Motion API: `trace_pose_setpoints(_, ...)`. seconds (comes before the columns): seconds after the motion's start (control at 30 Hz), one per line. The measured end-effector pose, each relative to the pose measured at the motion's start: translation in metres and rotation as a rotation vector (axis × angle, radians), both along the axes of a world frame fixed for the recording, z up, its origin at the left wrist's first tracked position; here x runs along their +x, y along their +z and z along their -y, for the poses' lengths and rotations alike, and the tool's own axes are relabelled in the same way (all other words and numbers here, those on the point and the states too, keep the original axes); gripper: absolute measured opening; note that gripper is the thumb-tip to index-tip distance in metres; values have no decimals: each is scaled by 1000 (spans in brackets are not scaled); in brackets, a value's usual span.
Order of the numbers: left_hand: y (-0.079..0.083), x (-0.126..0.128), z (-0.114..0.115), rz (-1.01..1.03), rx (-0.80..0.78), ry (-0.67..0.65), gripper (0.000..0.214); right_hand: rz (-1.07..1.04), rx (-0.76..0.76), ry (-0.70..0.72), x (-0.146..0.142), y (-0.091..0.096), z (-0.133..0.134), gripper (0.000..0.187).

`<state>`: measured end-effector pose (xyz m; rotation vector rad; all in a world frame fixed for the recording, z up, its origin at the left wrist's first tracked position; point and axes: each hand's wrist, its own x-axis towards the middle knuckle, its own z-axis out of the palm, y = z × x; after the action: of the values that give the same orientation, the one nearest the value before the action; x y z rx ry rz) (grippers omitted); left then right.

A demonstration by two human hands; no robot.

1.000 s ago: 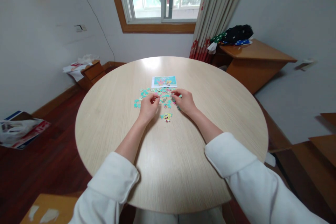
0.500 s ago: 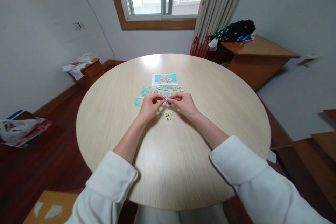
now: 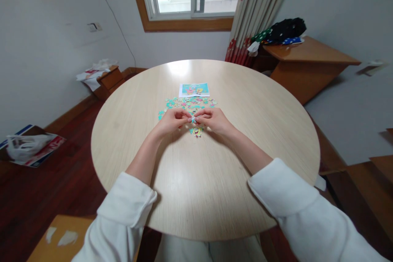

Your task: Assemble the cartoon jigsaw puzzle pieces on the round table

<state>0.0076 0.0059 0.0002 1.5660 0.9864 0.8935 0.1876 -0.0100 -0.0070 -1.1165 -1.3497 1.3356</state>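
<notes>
My left hand (image 3: 171, 121) and my right hand (image 3: 214, 120) meet fingertip to fingertip over the round table (image 3: 129, 131). Both pinch a small puzzle piece (image 3: 193, 120) between them. Just below the fingers lies a small joined cluster of yellow and teal pieces (image 3: 196, 132). Several loose teal and pink puzzle pieces (image 3: 184, 104) are scattered just beyond my hands. A small printed picture (image 3: 194, 89) in teal lies flat behind the scatter.
A wooden desk (image 3: 307, 61) with dark and dotted cloth on it stands at the right by a curtain (image 3: 258, 12). A low wooden box with papers (image 3: 104, 75) sits on the floor at left. Cardboard (image 3: 55, 237) lies near my left sleeve.
My hands have come together from the scattered pieces toward me, and their fingertips now meet on one small piece. The camera view has shifted slightly.
</notes>
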Motion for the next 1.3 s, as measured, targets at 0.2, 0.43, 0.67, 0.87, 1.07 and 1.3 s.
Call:
trace_pose_setpoints(0.2,11,-10,6,-88,-18,-71,25,36,-11,129,-1,-2,2,19)
trace_pose_setpoints(0.43,13,-14,10,-116,-55,-104,25,54,41,158,0,-6,0,19)
trace_pose_setpoints(0.67,12,-14,9,-185,-80,-106,17,93,63,231,0,-7,-1,17)
trace_pose_setpoints(0.87,11,-14,9,-193,-116,-137,14,133,55,248,0,-8,1,15)
trace_pose_setpoints(1.07,9,-15,8,-215,-167,-174,15,154,67,218,1,-9,-3,9)
trace_pose_setpoints(1.3,14,-13,11,-315,-236,-134,13,212,95,151,2,-9,-5,6)
